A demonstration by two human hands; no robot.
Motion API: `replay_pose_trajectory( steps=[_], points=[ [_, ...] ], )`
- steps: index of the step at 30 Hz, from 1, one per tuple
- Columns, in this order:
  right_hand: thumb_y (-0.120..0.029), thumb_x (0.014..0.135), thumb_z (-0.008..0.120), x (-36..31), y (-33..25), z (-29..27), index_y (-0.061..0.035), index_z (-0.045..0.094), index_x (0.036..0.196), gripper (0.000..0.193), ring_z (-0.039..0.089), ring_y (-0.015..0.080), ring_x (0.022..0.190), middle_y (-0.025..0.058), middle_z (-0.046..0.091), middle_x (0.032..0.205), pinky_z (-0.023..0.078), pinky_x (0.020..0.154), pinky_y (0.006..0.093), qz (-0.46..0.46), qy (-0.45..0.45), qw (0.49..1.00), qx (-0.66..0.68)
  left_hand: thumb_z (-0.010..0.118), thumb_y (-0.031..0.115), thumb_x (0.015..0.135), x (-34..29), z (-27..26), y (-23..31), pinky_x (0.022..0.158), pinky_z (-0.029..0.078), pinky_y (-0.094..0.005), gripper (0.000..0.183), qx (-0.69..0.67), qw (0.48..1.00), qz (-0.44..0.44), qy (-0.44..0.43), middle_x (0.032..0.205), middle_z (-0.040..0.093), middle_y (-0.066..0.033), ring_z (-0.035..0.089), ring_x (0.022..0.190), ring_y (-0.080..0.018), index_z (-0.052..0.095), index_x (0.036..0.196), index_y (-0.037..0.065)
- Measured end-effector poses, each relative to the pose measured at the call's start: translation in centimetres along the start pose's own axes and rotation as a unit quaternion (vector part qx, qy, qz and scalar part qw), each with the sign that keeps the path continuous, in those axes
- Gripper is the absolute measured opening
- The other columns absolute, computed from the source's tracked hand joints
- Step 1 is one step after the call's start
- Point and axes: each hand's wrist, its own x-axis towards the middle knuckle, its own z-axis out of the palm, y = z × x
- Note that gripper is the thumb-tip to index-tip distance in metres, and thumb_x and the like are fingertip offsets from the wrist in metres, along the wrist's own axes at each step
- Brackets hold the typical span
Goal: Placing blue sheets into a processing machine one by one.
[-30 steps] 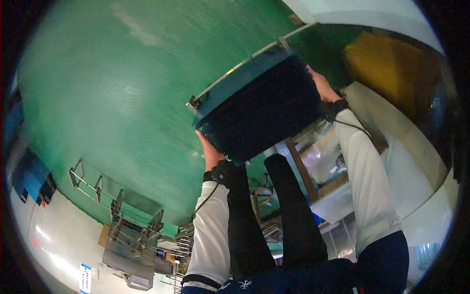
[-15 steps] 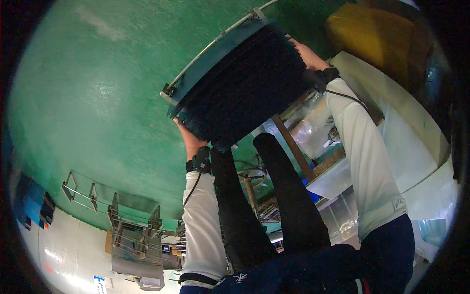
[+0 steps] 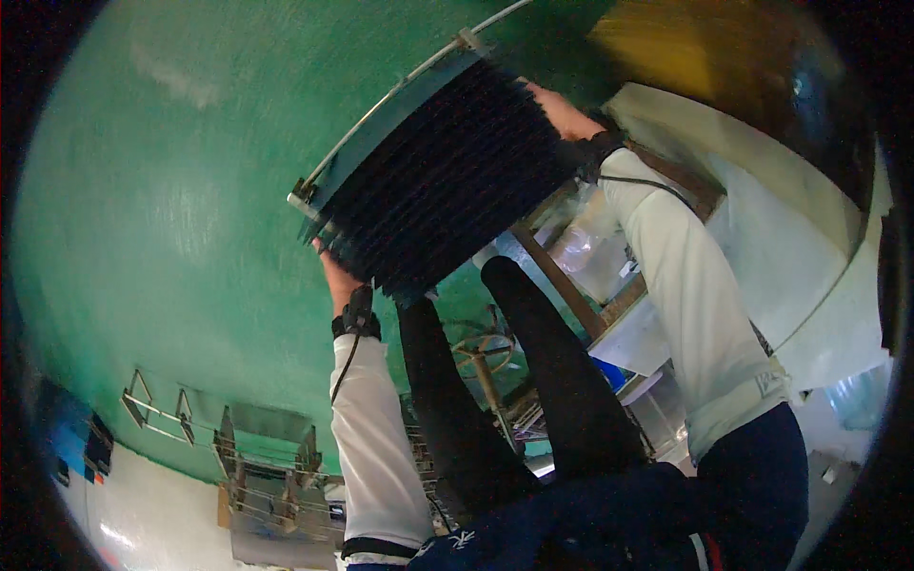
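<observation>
Dark stack [image 3: 440,181] farther L, btwn hands [image 3: 337,274] [image 3: 564,112]

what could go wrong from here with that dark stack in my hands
Layers might slide out: the dark stack has uneven, splayed edges, with the left grip and right grip at opposite ends.
It could snag on the metal rail close along its far edge; whether they touch is unclear.
Its near edge hides the lower part of your left leg, so a dropped layer might hit your foot.
</observation>
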Motion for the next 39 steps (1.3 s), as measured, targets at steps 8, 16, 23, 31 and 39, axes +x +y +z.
replay_pose_trajectory(
  steps=[8,16,23,31,39],
  points=[
    [-0.056,0.089,0.049,-10.7,-9.7,3.4,0.0021,0.064,0.106,0.063,0.059,0.026,0.098,0.0172,0.064,0.105,0.043,0.087,0.0381,0.134,0.073,0.971,0.182,0.048,0.042,0.092,-8.5,-1.1,2.5,0.096,0.046,-0.0413,0.05,0.426,0.87,0.246,-0.024,0.121,0.059,-0.0085,0.057,0.109,-0.0267,0.051,0.126,0.006],
    [-0.058,0.086,0.057,-18.9,-14.3,10.4,0.0056,0.064,0.097,0.065,0.057,0.0193,0.085,0.0129,0.064,0.091,0.045,0.077,0.0325,0.168,0.163,0.931,0.28,0.044,0.036,0.097,-20.7,-11.6,7.1,0.092,0.05,-0.0457,0.046,0.438,0.878,0.19,-0.03,0.124,0.058,-0.0113,0.058,0.11,-0.0279,0.05,0.131,0.006],
    [-0.06,0.087,0.054,-25.6,-16.3,10.8,0.0036,0.062,0.087,0.064,0.051,0.0187,0.072,0.0093,0.057,0.077,0.041,0.066,0.0357,0.157,0.152,0.941,0.256,0.038,0.052,0.094,-30.6,-2.5,9.5,0.096,0.045,-0.0518,0.059,0.151,0.985,0.04,0.078,0.132,0.053,-0.0128,0.053,0.118,-0.032,0.051,0.132,0.008],
    [-0.061,0.089,0.05,-32.3,-13.9,9.6,0.0032,0.054,0.072,0.066,0.046,0.018,0.068,0.0063,0.051,0.07,0.035,0.061,0.0378,0.113,0.163,0.931,0.307,0.038,0.063,0.092,-32.1,-1.8,10.2,0.09,0.049,-0.0492,0.069,0.187,0.978,0.079,0.052,0.119,0.06,-0.0156,0.059,0.105,-0.0318,0.049,0.128,0.005],
    [-0.053,0.094,0.045,-42.9,-14.5,11.5,0.001,0.065,0.089,0.058,0.057,0.0233,0.082,0.0118,0.063,0.084,0.043,0.075,0.0366,0.096,0.291,0.91,0.28,0.033,0.061,0.094,-34.7,-0.4,11.7,0.099,0.044,-0.0471,0.063,0.252,0.96,0.05,-0.115,0.127,0.058,-0.0084,0.056,0.115,-0.0288,0.05,0.131,0.013]
  ],
)
